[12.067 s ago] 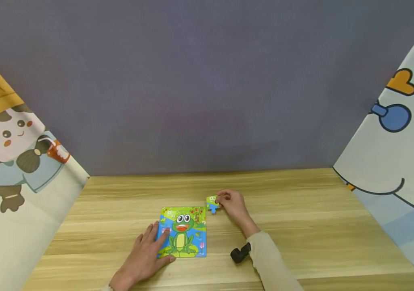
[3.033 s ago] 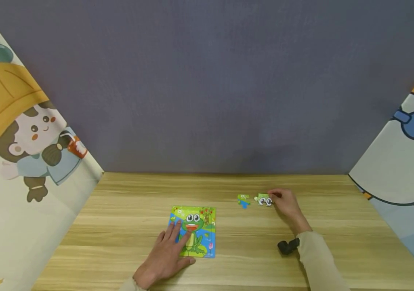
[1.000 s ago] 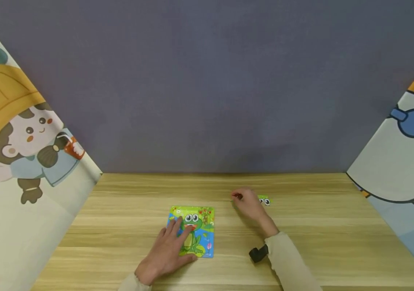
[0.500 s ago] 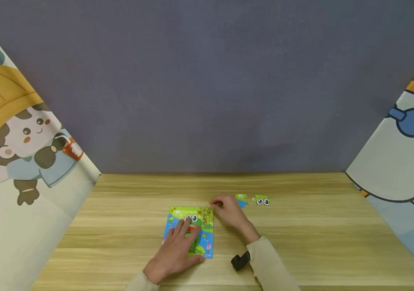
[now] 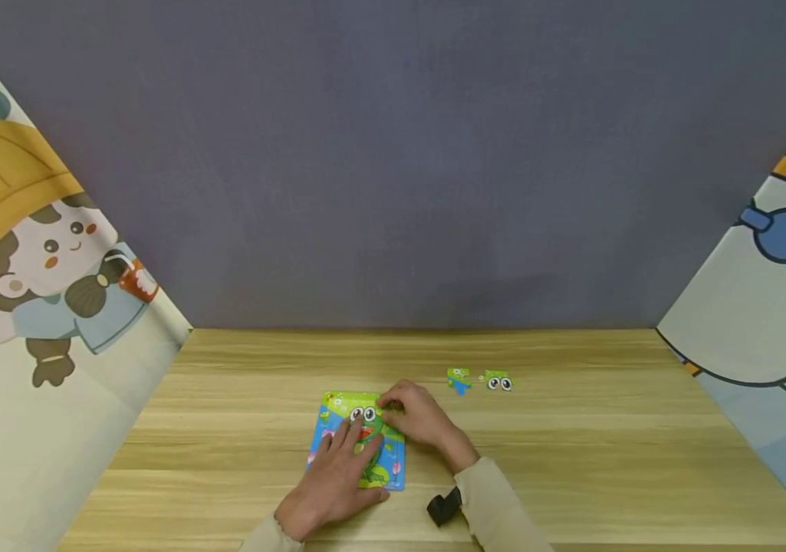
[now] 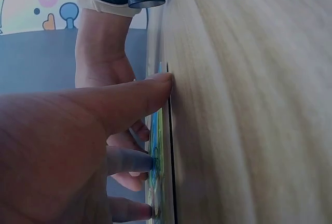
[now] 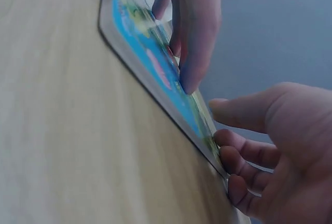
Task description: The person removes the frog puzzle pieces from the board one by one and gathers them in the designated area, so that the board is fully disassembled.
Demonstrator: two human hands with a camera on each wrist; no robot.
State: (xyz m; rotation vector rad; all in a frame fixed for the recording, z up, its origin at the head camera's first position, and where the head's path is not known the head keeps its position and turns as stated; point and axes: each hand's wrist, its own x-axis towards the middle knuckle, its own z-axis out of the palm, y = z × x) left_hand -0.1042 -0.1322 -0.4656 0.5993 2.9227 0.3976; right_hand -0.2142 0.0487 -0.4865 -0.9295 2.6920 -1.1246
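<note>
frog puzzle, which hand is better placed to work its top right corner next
Probably the right hand: it is at that corner of the frog puzzle, and the eyes piece and green-and-blue piece lie off to the right. The left hand lies across the puzzle, seemingly better placed to steady it.

Frog puzzle [image 5: 393, 449] — belly mostly hidden under left hand [image 5: 339, 474], upper right corner behind right hand [image 5: 422, 418].

Bare left hand [image 5: 333, 479]: back uppermost, fingers reaching forward, thumb out toward the right. Bare right hand [image 5: 420, 418]: fingers bent, thumb tip a little apart from the fingertips. Hands near, not touching. Loose cream cloth right sleeve [image 5: 503, 502] slants inward; matching cream left sleeve [image 5: 271, 537] partly seen.
</note>
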